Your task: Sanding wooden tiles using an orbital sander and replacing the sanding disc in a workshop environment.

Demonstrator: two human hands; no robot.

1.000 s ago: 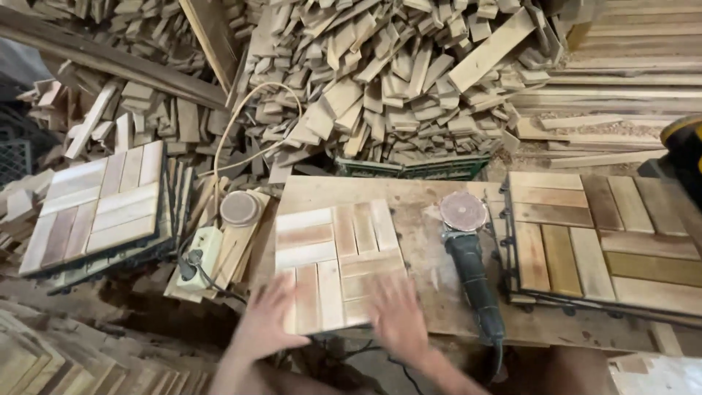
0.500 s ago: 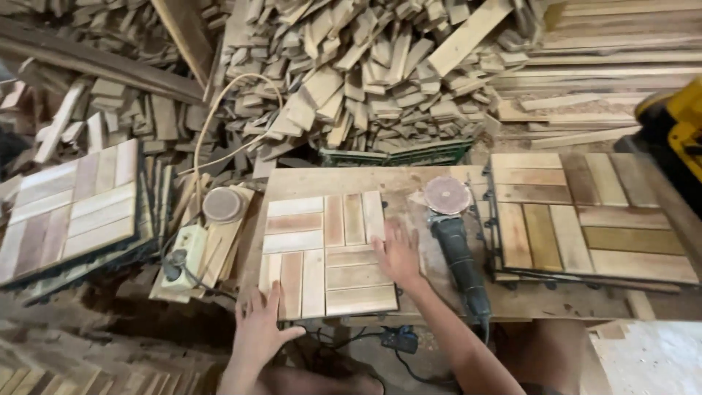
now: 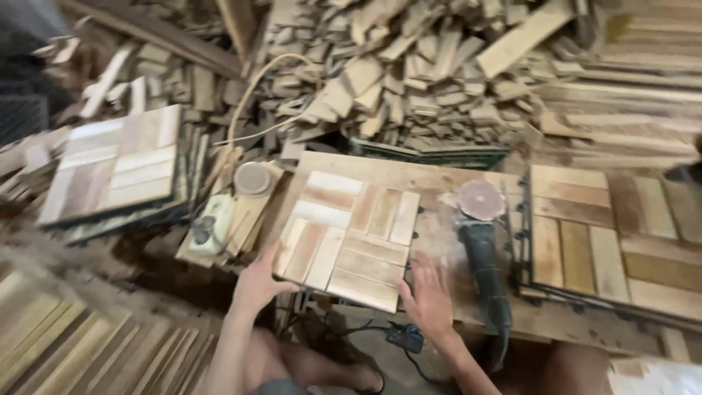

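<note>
A great heap of short wood offcuts (image 3: 409, 80) fills the back of the workshop, with long planks (image 3: 621, 95) stacked flat at the right. A worn plywood counter (image 3: 431, 241) stands in front, dusty, under soft even light.

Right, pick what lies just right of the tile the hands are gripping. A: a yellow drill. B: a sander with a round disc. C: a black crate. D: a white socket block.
B: the sander, disc end away from the person, lies on the bench just right of the tile, beyond the right hand.
</note>
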